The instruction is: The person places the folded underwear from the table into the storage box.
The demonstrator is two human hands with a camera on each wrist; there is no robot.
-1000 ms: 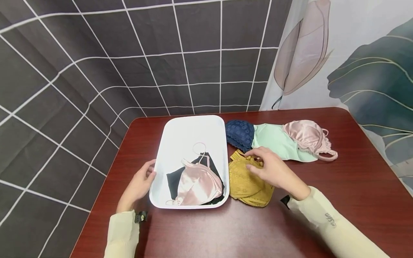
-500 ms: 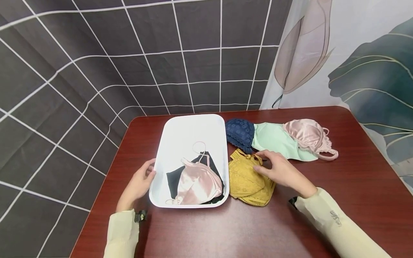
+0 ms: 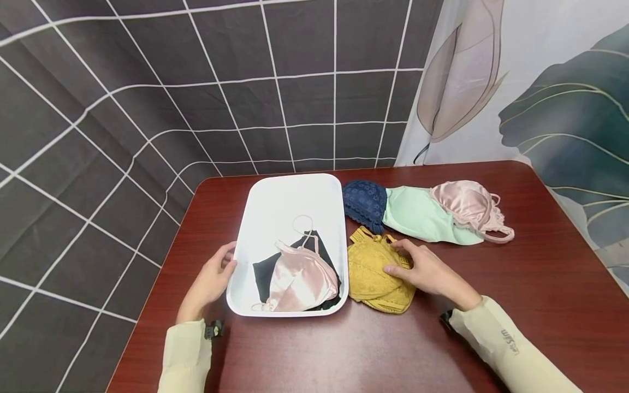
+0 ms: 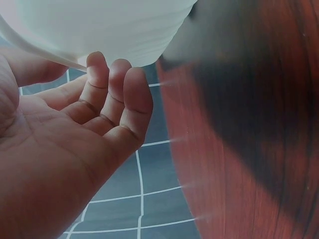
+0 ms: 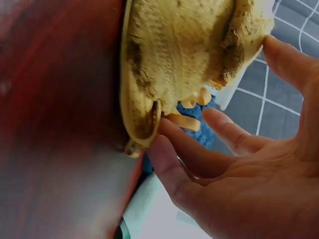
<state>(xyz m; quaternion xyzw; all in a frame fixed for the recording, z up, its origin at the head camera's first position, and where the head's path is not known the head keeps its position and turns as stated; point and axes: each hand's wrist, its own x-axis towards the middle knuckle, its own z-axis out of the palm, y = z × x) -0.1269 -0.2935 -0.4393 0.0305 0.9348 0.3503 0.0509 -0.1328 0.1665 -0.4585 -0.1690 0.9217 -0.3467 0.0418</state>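
Note:
My right hand (image 3: pixel 432 271) touches the right side of a mustard-yellow lace bra (image 3: pixel 374 267), which lies folded just right of a white plastic tray (image 3: pixel 275 203). In the right wrist view the thumb meets one side of the yellow bra (image 5: pixel 179 45) and some fingertips its lower edge, with the fingers spread and fairly straight. My left hand (image 3: pixel 208 279) rests with loosely bent fingertips against the tray's left wall; the left wrist view shows fingers (image 4: pixel 135 94) touching its outside. Inside the tray a pink satin bra (image 3: pixel 302 278) lies over a black garment (image 3: pixel 265 273).
Behind the yellow bra, a navy lace bra (image 3: pixel 365 201), a mint-green garment (image 3: pixel 417 214) and another pink satin bra (image 3: pixel 464 202) lie in a row. All rest on a reddish-brown table (image 3: pixel 295 355). A dark gridded curtain (image 3: pixel 304 98) hangs behind.
My right hand has shifted right and slightly nearer, from over the yellow bra's top to its right side. The left hand and the tray have barely moved.

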